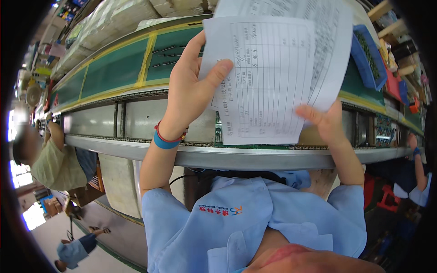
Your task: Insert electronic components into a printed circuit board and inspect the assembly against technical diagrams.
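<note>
A white printed form with a ruled table and some handwriting is held up above the work line. My left hand grips its left edge, thumb on top and the fingers hidden behind. Further printed sheets lie behind the form and fan out to the upper right. My right hand pinches the papers at the lower right, its thumb resting on the front sheet. Beneath the papers, a green circuit board shows only along its edge.
A metal rail runs across in front of me. Beyond it, on a green work surface with yellow tape, lie several thin dark parts. A blue bin with small green parts stands at the right. Other people are at both sides.
</note>
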`<move>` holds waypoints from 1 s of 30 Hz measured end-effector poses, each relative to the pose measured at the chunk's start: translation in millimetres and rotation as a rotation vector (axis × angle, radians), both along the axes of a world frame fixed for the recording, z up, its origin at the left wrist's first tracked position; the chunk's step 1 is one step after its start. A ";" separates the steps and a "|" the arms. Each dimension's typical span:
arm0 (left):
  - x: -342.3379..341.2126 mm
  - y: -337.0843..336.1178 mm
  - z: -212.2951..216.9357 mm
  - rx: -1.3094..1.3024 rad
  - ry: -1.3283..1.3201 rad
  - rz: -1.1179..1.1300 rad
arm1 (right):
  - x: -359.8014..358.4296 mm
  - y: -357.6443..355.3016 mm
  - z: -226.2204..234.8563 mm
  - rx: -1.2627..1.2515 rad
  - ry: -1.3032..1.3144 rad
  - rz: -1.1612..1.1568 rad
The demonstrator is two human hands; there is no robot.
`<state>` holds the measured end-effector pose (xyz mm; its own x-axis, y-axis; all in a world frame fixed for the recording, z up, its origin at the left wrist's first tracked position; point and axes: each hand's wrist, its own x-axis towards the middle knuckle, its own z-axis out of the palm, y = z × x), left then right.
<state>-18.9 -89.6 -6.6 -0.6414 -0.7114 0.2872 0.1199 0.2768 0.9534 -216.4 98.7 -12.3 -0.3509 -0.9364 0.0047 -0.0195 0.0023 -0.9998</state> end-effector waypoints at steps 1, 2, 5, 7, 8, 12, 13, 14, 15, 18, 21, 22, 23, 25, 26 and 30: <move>0.7 0.7 -3.1 -0.042 0.056 0.010 | -1.3 -4.3 2.1 -0.014 -0.025 -0.035; -1.0 1.2 -1.5 -0.042 0.052 -0.009 | -6.8 -5.5 1.5 -0.015 -0.030 -0.053; -0.3 3.9 5.2 0.007 0.053 -0.058 | -14.7 -3.2 0.3 0.009 -0.074 -0.055; -1.0 4.0 7.0 -0.046 0.088 -0.038 | -10.4 -0.7 1.5 -0.068 0.055 -0.041; -0.2 3.1 7.0 -0.057 0.088 -0.041 | -8.5 0.3 1.8 -0.079 0.055 -0.044; 7.8 -1.6 1.8 -0.145 0.041 -0.015 | -8.7 3.3 1.2 -0.055 0.032 -0.048; 7.3 -2.5 5.0 -0.356 0.064 -0.046 | -10.6 3.7 0.2 -0.022 0.039 -0.038; 4.3 -1.6 8.9 -0.564 0.091 -0.085 | -11.8 5.5 -1.5 -0.032 0.041 -0.045; 3.4 2.3 12.9 -0.509 0.076 -0.115 | -12.4 6.7 -5.3 -0.073 -0.008 -0.065; 2.0 4.0 14.7 -0.533 0.134 -0.141 | -15.1 8.3 -8.3 -0.124 -0.017 -0.073; 4.7 0.1 14.2 -0.464 0.142 -0.168 | -13.3 7.2 -5.6 -0.121 0.056 -0.064; 5.8 -0.8 14.6 -0.425 0.153 -0.194 | -12.7 7.0 -3.5 -0.113 0.091 -0.063; 6.6 -1.6 15.0 -0.427 0.146 -0.198 | -13.3 6.8 -2.2 -0.116 0.084 -0.065; 7.2 -2.0 14.9 -0.298 0.179 -0.308 | -16.0 8.0 -2.5 -0.061 0.074 -0.074; 6.7 -1.0 15.7 -0.300 0.173 -0.310 | -16.4 8.0 -3.7 -0.064 0.068 -0.076; 7.5 0.2 15.7 -0.253 0.134 -0.312 | -15.5 7.8 -6.0 -0.114 0.067 -0.094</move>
<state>-11.4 -89.4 9.1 -0.7600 -0.3850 0.5236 0.3535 0.4311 0.8302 -231.9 106.5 -18.3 -0.4324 -0.8915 0.1351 -0.0911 -0.1059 -0.9902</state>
